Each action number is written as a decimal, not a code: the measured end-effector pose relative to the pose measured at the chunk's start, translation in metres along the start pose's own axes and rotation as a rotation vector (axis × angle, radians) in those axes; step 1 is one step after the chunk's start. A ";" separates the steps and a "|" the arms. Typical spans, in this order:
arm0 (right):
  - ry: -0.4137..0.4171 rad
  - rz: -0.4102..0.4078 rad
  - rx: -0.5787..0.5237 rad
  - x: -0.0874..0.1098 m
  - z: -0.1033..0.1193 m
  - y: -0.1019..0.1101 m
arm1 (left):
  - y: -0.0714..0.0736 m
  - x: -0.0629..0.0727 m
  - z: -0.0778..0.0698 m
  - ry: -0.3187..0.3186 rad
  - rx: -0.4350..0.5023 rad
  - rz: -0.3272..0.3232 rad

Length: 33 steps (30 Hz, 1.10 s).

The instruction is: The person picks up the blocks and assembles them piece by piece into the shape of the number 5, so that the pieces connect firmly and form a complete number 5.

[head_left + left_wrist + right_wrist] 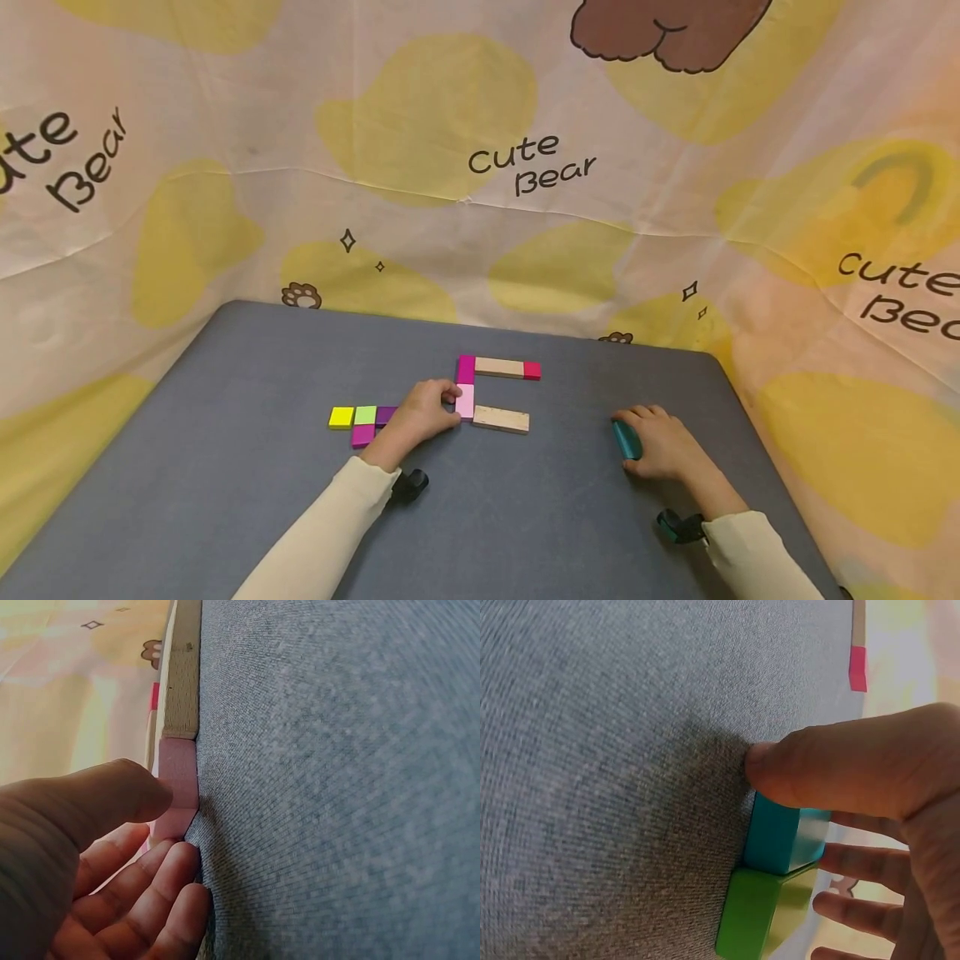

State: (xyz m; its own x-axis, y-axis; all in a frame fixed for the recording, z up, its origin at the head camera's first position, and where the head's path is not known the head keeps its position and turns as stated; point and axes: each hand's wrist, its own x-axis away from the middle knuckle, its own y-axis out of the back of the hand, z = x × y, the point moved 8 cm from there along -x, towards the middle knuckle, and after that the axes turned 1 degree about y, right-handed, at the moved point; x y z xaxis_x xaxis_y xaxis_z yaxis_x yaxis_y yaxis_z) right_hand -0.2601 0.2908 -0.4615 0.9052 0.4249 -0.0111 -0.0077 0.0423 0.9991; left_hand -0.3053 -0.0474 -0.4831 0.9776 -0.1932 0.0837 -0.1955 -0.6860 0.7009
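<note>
My left hand (423,410) is at the light pink block (465,402), thumb on its near end and index finger at its left side. In the left wrist view, the thumb presses the pink block (180,769) while the other fingers curl beside its end. A wooden block (501,419) abuts the pink one on the right. Over on the right, my right hand (660,442) grips a teal block (627,442) between thumb and fingers, low at the table. Against the teal block lies a green block (750,911), which the hand hides in the head view.
Beyond the pink block, a magenta block (467,369), another wooden block (498,367) and a red block (532,371) form a corner. To the left lie yellow (341,417), light green (365,415), purple (386,415) and magenta-purple (363,436) blocks. A printed cloth (420,125) surrounds the grey table (262,375).
</note>
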 end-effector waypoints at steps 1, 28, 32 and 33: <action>-0.001 0.005 -0.001 0.000 0.000 0.000 | 0.000 0.000 0.000 0.000 0.002 -0.002; 0.012 0.080 -0.108 -0.004 0.002 0.000 | 0.002 -0.001 -0.002 -0.069 -0.007 -0.036; 0.023 0.027 -0.097 -0.005 0.007 0.001 | 0.001 -0.001 -0.002 -0.053 -0.002 -0.027; 0.026 0.013 -0.091 -0.006 0.009 0.001 | 0.001 -0.001 -0.002 -0.047 -0.001 -0.025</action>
State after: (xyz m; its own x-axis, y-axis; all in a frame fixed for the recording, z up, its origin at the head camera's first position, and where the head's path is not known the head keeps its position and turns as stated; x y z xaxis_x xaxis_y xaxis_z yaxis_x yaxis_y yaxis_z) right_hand -0.2612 0.2799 -0.4599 0.8936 0.4490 -0.0005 -0.0590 0.1186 0.9912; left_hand -0.3065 -0.0467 -0.4809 0.9775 -0.2086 0.0328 -0.1710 -0.6906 0.7027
